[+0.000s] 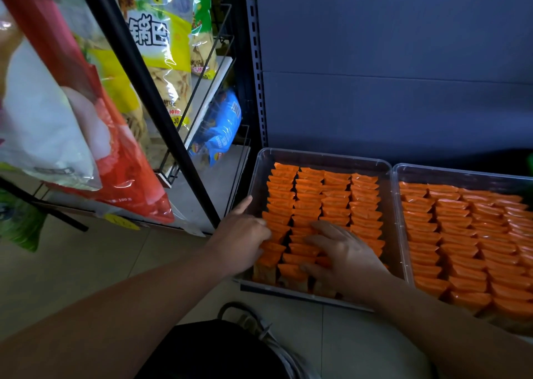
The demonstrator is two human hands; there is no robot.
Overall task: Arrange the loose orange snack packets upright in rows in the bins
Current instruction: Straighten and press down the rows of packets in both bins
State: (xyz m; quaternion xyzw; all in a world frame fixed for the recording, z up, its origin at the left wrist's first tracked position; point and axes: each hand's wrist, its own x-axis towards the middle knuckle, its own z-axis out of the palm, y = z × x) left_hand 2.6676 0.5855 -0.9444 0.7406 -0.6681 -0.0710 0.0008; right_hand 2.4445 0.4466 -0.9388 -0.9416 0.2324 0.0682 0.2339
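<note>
Pale floor tiles (86,263), dark blue back panel (389,61). In the left bin (323,156) the right hand (346,257) lies spread on orange packets (334,200); the left hand (239,240) has its fingertips buried, grip unclear.

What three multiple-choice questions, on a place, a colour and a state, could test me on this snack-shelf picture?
1. The packets in the right bin are: A. heaped. B. standing in rows. C. spilled outside.
2. The left hand and right hand are in: A. the left bin. B. the right bin. C. neither.
3. The bag nearest the left bin is: A. black. B. purple. C. blue.
Answers: B, tidy rows fill it; A, both hands touch its packets; C, its wrapper is blue.
</note>
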